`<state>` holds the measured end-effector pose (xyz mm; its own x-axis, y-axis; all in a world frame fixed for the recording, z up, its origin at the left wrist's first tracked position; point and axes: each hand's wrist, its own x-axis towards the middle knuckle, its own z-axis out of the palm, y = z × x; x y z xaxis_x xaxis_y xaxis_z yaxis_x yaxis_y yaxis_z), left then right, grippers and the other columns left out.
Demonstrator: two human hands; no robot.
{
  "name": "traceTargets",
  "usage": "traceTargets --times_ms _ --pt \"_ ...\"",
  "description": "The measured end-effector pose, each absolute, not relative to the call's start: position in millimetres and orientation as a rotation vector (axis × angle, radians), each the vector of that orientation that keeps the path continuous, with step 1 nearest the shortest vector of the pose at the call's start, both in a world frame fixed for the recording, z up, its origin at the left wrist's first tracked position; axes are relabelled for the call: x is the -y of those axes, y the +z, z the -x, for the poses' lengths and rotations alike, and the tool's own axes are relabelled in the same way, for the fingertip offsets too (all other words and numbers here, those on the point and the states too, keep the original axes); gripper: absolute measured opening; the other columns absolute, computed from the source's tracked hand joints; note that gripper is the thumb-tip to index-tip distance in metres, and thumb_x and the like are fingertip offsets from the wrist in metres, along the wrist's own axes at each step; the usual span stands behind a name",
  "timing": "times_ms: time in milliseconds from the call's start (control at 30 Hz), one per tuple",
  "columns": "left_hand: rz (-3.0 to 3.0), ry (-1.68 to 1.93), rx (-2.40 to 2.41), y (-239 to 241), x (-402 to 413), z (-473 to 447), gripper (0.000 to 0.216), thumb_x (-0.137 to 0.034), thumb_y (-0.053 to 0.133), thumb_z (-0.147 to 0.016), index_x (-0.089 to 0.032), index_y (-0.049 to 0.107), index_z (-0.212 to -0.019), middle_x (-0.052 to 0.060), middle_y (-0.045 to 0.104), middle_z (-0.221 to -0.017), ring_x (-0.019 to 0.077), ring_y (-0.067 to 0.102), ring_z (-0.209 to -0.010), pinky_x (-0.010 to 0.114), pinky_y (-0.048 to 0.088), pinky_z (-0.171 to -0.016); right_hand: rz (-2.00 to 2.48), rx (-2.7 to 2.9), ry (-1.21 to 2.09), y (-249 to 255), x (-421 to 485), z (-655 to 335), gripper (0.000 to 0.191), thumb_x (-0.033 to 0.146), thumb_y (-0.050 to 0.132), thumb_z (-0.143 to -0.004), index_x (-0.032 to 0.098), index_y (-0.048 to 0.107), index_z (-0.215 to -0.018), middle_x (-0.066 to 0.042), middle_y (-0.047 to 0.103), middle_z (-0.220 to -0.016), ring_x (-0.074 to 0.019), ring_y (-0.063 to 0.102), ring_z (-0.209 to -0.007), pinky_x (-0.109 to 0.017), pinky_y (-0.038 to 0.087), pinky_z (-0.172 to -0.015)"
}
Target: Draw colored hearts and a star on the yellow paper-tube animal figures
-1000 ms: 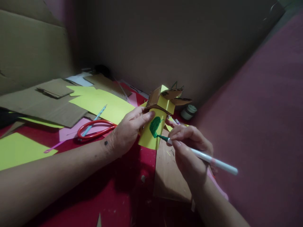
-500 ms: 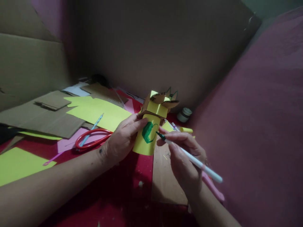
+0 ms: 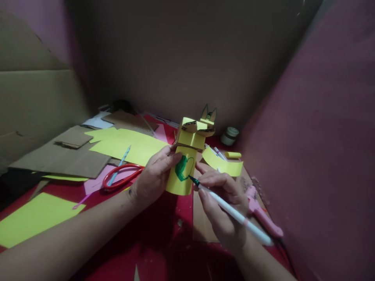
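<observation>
My left hand [image 3: 154,171] is closed round a yellow paper tube figure [image 3: 178,188], its thumb lying on the front. The figure has a cardboard-and-yellow boxy top with two flaps, and pointed, green-outlined ears behind. On the tube's front is a green heart [image 3: 182,168], its left part filled in and its right part mostly outline. In my right hand [image 3: 224,201] is a white marker [image 3: 231,210] with a green tip. That tip is at the lower right edge of the heart, touching or very close to the paper.
To the left lie red-handled scissors [image 3: 106,182], a blue pencil [image 3: 120,164], yellow paper [image 3: 129,144] and cardboard sheets [image 3: 70,160]. On the right are a pink glue gun [image 3: 265,218], a curved yellow strip [image 3: 224,166] and a small lidded jar [image 3: 230,136]. A pink wall [image 3: 328,156] rises at right.
The marker tip has moved down and slightly left along the heart's right outline. The view has shifted, showing more of the glue gun. My left hand keeps its hold on the figure.
</observation>
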<state>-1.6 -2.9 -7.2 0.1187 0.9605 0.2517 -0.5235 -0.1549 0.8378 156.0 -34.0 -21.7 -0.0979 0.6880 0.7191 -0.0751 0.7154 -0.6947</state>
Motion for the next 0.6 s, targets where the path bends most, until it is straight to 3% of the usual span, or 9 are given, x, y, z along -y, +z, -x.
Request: traceTargets --times_ms 167,267,400,600 --pt "-1.058 1.423 -0.621 -18.1 -2.1 2.8 0.02 -0.038 0.068 -0.091 -0.018 0.071 -0.091 0.002 0.069 -0.078 0.0174 0.061 -0.067 0.027 0.05 -0.062 0.516 1.652 0.582 -24.7 36.4 -154.8 0.024 0.004 0.058 -0.086 0.025 0.062 -0.097 0.003 0.062 -0.08 -0.0128 0.062 -0.07 -0.045 0.059 -0.095" --pt "-1.089 1.432 -0.641 -20.7 -2.9 3.7 0.023 -0.04 0.068 -0.092 -0.018 0.071 -0.086 0.001 0.067 -0.074 0.0152 0.057 -0.063 0.025 0.047 -0.059 0.516 1.706 0.559 -27.0 37.1 -155.8 0.025 0.004 0.058 -0.086 0.024 0.06 -0.101 0.001 0.062 -0.082 -0.0139 0.062 -0.073 -0.044 0.059 -0.09" --pt "-1.071 1.471 -0.62 -14.5 1.1 2.4 0.018 -0.032 0.071 -0.089 -0.018 0.069 -0.077 0.0 0.062 -0.068 0.0125 0.052 -0.059 0.021 0.045 -0.056 0.536 1.702 0.571 -29.1 36.0 -157.1 0.025 0.005 0.059 -0.087 0.025 0.059 -0.102 0.001 0.061 -0.084 -0.0147 0.061 -0.076 -0.037 0.057 -0.078" --pt "-0.996 1.462 -0.644 -7.2 2.5 -0.4 0.008 -0.026 0.072 -0.085 -0.018 0.07 -0.085 -0.002 0.062 -0.066 0.0136 0.053 -0.059 0.024 0.051 -0.064 0.557 1.719 0.534 -31.1 33.7 -156.7 0.02 0.008 0.06 -0.088 0.024 0.06 -0.099 0.0 0.06 -0.083 -0.0149 0.062 -0.077 -0.033 0.056 -0.071"
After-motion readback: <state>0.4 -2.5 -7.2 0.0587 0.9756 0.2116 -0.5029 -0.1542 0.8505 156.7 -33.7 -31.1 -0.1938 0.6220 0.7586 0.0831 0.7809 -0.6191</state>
